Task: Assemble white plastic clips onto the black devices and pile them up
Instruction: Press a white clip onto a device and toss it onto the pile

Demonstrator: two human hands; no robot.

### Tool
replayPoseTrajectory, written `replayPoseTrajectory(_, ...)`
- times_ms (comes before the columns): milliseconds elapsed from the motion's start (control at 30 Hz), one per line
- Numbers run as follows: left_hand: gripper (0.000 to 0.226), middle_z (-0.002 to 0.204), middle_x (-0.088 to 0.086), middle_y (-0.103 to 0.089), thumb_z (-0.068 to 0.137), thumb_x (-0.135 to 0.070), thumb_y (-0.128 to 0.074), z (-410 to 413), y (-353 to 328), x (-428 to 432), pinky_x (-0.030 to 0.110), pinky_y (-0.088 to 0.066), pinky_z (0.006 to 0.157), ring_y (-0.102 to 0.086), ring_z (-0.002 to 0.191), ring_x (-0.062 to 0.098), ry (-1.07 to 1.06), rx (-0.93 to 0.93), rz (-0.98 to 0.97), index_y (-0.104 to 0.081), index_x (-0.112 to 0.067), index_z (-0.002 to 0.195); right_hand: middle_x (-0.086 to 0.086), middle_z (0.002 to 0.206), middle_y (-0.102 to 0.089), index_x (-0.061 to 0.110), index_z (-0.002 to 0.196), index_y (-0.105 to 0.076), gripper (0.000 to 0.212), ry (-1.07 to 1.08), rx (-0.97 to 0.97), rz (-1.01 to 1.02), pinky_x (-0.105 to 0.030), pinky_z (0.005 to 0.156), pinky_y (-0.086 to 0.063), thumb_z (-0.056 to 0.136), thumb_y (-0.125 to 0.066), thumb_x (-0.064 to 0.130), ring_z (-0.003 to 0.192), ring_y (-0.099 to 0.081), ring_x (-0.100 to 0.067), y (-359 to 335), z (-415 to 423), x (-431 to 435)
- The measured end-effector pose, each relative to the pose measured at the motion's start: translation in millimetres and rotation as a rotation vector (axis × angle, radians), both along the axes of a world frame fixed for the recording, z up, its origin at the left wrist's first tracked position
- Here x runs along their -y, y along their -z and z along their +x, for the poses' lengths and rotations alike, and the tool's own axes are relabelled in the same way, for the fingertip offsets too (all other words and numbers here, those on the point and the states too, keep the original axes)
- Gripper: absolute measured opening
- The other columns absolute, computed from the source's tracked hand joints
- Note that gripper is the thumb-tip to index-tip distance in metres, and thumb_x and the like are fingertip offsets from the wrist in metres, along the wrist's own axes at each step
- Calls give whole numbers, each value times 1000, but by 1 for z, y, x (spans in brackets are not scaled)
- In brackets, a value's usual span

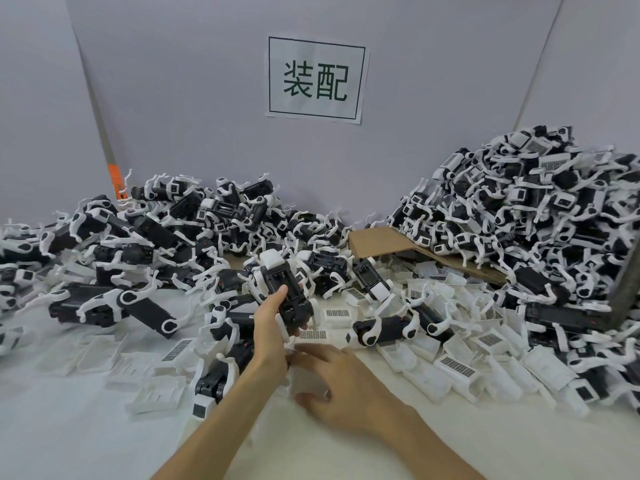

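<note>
1. Below the wall sign (315, 79), a black device (282, 284) is gripped by the left hand (272, 322).
2. Further below, a white clip (305, 378) is covered by the right hand (341, 386); grasp unclear.
3. Square seating is advised.

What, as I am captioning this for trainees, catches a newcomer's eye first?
A tall heap of black devices with white plastic clips fills the right, a lower heap the left. On the grey wall between them hangs a white paper sign with two dark characters. In front, the left hand grips one black device; the right hand reaches over loose white clips.
</note>
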State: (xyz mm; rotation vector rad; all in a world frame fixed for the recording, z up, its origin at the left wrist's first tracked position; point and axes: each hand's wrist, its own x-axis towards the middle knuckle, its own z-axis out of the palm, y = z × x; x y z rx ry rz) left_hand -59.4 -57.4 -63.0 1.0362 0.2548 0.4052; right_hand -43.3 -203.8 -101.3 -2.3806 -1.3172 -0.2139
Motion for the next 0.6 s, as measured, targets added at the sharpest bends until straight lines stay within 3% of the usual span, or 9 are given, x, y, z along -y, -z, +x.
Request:
replayPoseTrajectory(67, 38, 80, 5, -72, 94, -42, -58, 0, 1, 1, 31, -42, 63, -60, 57, 12, -8, -29, 6, -73, -10, 108, 12, 140, -50, 33, 133, -57, 50, 15, -99, 115, -16, 102, -39, 84, -53, 32, 127, -47, -5, -1, 0, 2)
replayPoseTrajectory(167, 36, 77, 5, -72, 96, -41, -57, -1, 0, 2, 31, -42, 63, -60, 55, 11, -1, 0, 24, -72, -10, 105, 6, 115, -62, 19, 112, -70, 34, 66, -58, 201, -14, 87, -45, 82, -57, 12, 104, -57, -5, 0, 5, 6)
replayPoseTrajectory(300, 44, 96, 12, -69, 97, -42, -54, -3, 0, 4, 32, -45, 70, -59, 70, 19, 23, 11, 34, -66, -6, 119, 15, 92, -62, 21, 98, -73, 12, 240, -17, 243, -19, 74, -38, 88, -66, 21, 75, -50, -1, -2, 12, 13)
replayPoseTrajectory(367, 46, 97, 13, -67, 97, -42, -53, -3, 0, 4, 31, -44, 65, -57, 66, 19, 23, 8, 41, -64, -5, 122, 16, 96, -55, 25, 101, -72, 14, 298, -38, 213, -23, 76, -42, 92, -64, 33, 84, -52, -5, -3, 14, 16)
replayPoseTrajectory(467, 49, 103, 16, -67, 96, -44, -54, -3, -1, 5, 29, -45, 63, -59, 68, 19, 34, 18, 41, -63, -6, 125, 10, 110, -49, 26, 113, -67, 32, 300, -64, 72, -28, 93, -41, 88, -57, 43, 103, -45, -10, -8, 15, 19)
replayPoseTrajectory(533, 57, 114, 18, -65, 89, -51, -60, -5, -1, 6, 33, -46, 73, -59, 85, 23, 44, 15, 32, -62, -8, 128, 8, 110, -47, 25, 112, -66, 38, 293, -95, 51, -30, 94, -36, 80, -51, 40, 104, -42, -11, -13, 14, 21)
replayPoseTrajectory(600, 62, 119, 18, -64, 84, -53, -63, -5, -1, 7, 36, -44, 79, -56, 94, 26, 47, 7, 19, -62, -9, 129, 7, 107, -48, 22, 107, -65, 31, 307, -134, 69, -28, 90, -39, 79, -54, 30, 104, -45, -12, -14, 16, 23)
